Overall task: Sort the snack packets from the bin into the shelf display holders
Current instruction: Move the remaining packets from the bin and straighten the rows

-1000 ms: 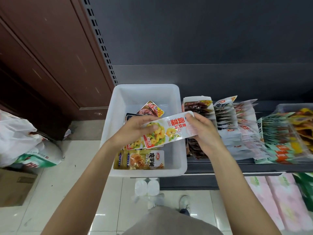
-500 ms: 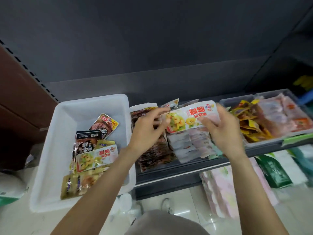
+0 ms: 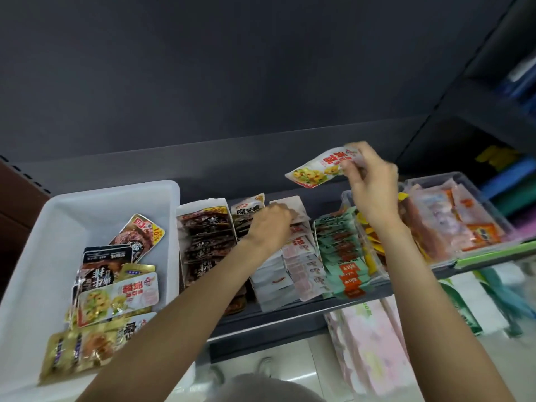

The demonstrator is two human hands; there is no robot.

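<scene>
- Far left, the white bin (image 3: 34, 256) that I am working from is not yet cleared: I count a red-labelled meat packet (image 3: 139, 235), a black packet (image 3: 106, 258), a white packet printed with yellow food (image 3: 116, 297) and gold packets (image 3: 78, 348) lying loose in it, so I judge a good share of the sorting remains.
- Next on the shelf, the dark brown packets (image 3: 206, 242) stand filed in their cardboard holder, which looks well stocked.
- My left hand (image 3: 268, 227) sits on the white packet row (image 3: 298, 259), fingers curled down among the back packets; whether they are pinching one or just parting the row I cannot tell.
- I judge the left hand is opening a slot there, since that row's print seems to match the packet I am carrying.
- Further right, the teal packets (image 3: 342, 253) fill their own holder.
- My right hand (image 3: 372, 187) is raised above the shelf, fingers pinching the right end of the white snack packet (image 3: 319, 169); the packet hangs out leftwards in the air, well above the holders and touching none.
- Far right, clear trays of orange packets (image 3: 452, 224) look full.
</scene>
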